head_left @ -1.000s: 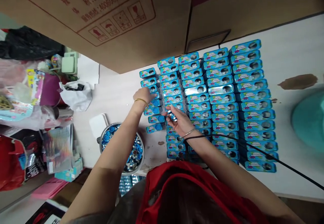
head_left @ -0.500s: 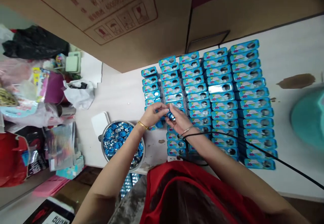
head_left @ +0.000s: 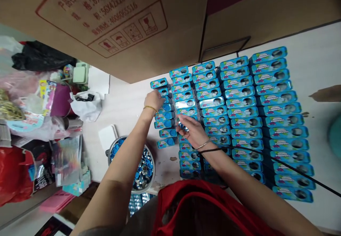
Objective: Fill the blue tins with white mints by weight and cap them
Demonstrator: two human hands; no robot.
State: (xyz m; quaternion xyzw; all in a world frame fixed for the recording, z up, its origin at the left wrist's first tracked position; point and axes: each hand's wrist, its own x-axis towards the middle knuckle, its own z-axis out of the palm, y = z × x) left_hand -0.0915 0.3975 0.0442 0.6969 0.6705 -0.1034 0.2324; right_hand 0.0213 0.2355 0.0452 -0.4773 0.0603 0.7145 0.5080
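My left hand (head_left: 155,101) is over the leftmost column of blue boxes, by the box near its far end (head_left: 159,83). Its fingers curl down and are mostly hidden, so what they hold I cannot make out. My right hand (head_left: 194,131) is half closed, palm partly up, around a few small blue-and-silver caps (head_left: 182,125). Boxes nearer me in the leftmost column, such as this one (head_left: 165,143), have blue round caps in their top openings. In the other columns, the boxes (head_left: 245,123) show dark or whitish round openings.
A metal bowl (head_left: 153,179) of blue-and-silver caps stands left of the boxes, partly behind my left forearm. Large cartons (head_left: 128,51) close off the back. A black cable (head_left: 282,165) crosses my right wrist and the boxes. A white plastic bag (head_left: 86,108) lies on the left.
My left hand has parted from my right hand and moved left and away from me to the leftmost boxes. The right hand stays near its place with the caps.
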